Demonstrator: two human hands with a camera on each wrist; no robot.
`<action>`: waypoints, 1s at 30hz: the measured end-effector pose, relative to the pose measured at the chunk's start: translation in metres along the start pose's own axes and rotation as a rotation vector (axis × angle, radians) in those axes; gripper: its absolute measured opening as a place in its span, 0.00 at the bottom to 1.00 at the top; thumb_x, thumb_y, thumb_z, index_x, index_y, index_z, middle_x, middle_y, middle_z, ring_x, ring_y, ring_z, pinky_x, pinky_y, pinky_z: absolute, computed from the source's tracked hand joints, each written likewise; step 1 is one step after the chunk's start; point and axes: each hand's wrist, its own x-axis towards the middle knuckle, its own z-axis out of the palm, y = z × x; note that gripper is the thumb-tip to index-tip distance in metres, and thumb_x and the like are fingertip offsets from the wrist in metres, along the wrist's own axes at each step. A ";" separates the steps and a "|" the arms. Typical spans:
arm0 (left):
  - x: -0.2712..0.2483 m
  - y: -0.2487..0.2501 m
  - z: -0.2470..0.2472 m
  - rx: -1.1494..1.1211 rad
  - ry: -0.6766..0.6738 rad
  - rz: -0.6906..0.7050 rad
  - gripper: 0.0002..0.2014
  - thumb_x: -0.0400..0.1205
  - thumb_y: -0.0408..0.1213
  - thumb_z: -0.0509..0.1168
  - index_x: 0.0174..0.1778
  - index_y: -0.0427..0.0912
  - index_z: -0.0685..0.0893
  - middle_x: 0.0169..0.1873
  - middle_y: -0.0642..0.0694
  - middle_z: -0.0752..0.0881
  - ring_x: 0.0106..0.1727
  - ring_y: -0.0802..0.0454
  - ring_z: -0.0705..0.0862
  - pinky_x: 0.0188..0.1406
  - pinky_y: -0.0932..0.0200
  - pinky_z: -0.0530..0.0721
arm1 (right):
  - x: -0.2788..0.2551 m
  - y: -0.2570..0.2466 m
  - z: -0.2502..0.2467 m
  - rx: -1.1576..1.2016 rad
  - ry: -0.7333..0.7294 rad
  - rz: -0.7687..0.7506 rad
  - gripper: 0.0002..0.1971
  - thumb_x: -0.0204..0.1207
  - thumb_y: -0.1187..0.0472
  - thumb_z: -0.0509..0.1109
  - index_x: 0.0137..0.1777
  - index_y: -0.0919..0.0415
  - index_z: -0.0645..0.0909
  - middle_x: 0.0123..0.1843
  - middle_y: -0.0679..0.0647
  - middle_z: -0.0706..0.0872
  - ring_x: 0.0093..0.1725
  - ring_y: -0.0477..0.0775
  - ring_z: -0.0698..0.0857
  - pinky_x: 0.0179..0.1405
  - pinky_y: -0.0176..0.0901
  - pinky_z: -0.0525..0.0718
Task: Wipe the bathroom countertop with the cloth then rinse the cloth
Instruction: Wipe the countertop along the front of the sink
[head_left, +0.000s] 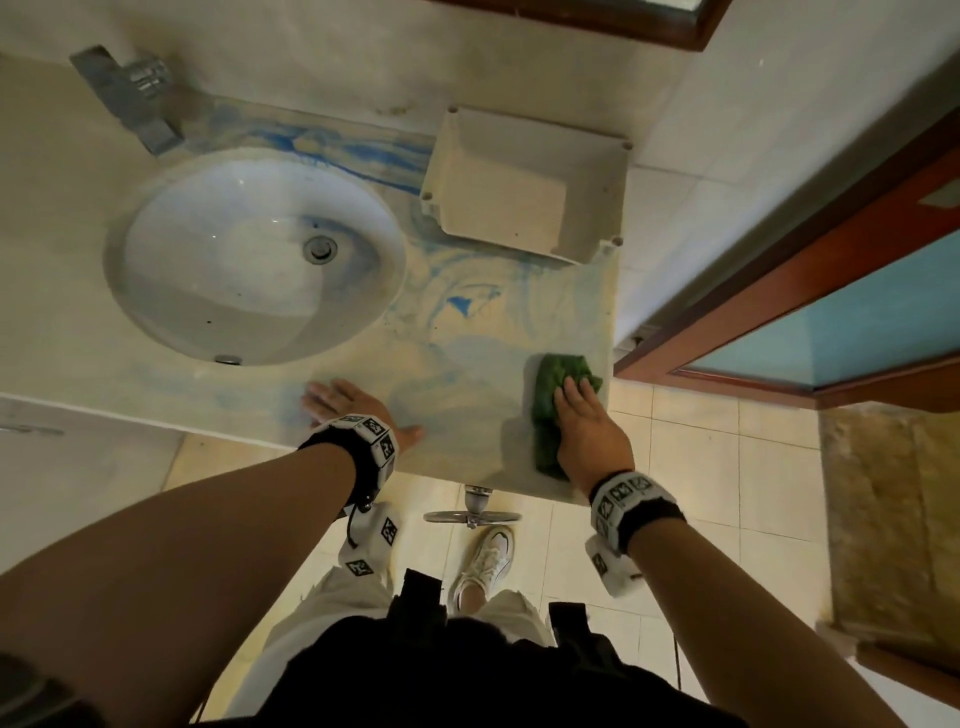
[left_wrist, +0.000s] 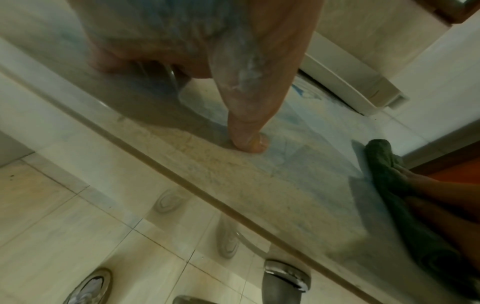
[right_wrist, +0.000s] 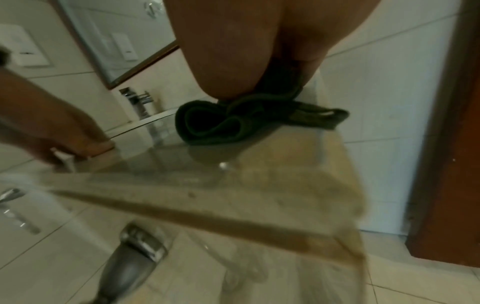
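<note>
The green cloth (head_left: 551, 410) lies bunched on the near right corner of the countertop (head_left: 467, 374), its long axis running from the near edge toward the far side, close to the right edge. The right hand (head_left: 587, 436) lies flat on top of it, fingers extended and pressing down, not curled round it. The left hand (head_left: 348, 405) is spread wide, palm down on the counter's near edge, just in front of the sink (head_left: 254, 254), holding nothing. Blue smears cover the counter between the hands and up toward a beige box (head_left: 524, 187) at the far right. A faucet (head_left: 130, 93) stands at the far left.
</note>
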 end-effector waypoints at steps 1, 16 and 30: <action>-0.001 0.001 -0.001 -0.005 0.000 0.001 0.72 0.64 0.74 0.70 0.82 0.28 0.35 0.81 0.23 0.37 0.82 0.24 0.41 0.80 0.32 0.49 | 0.004 -0.005 -0.002 0.001 0.008 0.028 0.33 0.82 0.65 0.59 0.86 0.56 0.54 0.87 0.48 0.49 0.86 0.51 0.44 0.80 0.46 0.61; -0.007 0.001 -0.004 -0.002 0.017 0.057 0.73 0.63 0.78 0.66 0.81 0.23 0.37 0.80 0.19 0.41 0.81 0.21 0.44 0.77 0.26 0.52 | -0.043 -0.014 0.031 0.122 0.066 0.235 0.32 0.81 0.66 0.62 0.84 0.57 0.58 0.86 0.49 0.53 0.86 0.52 0.50 0.82 0.50 0.63; -0.011 -0.007 -0.004 0.043 0.050 0.136 0.69 0.67 0.81 0.57 0.81 0.21 0.41 0.78 0.15 0.45 0.80 0.17 0.48 0.76 0.25 0.53 | -0.079 -0.078 0.063 0.181 0.131 0.388 0.31 0.80 0.70 0.60 0.84 0.60 0.60 0.86 0.53 0.55 0.86 0.56 0.50 0.79 0.48 0.68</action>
